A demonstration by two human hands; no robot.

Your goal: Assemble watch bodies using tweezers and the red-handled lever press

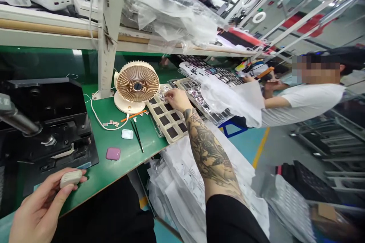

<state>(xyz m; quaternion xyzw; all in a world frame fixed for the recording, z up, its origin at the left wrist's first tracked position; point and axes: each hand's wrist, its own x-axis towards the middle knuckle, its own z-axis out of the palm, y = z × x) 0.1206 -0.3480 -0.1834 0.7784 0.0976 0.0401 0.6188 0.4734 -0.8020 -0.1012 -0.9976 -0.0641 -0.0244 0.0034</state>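
Note:
My left hand (47,201) is closed around a small beige rounded block (70,178) with a ridged edge, held above the front of the green bench. My right hand (179,99) reaches out to the far end of a cream tray (164,119) with dark square compartments. Its fingers are pinched together at a pile of small shiny parts (164,92); whatever they grip is too small to name. Between the hands, a purple rounded-square case (113,153), a white-and-clear square piece (127,134) and black tweezers (137,135) lie on the bench.
A beige fan (137,85) stands close beside my right hand, its white cable (98,117) looping over the bench. A black metal fixture (48,117) occupies the left. A co-worker in a white shirt (308,102) is at the right, beyond more parts trays (211,102).

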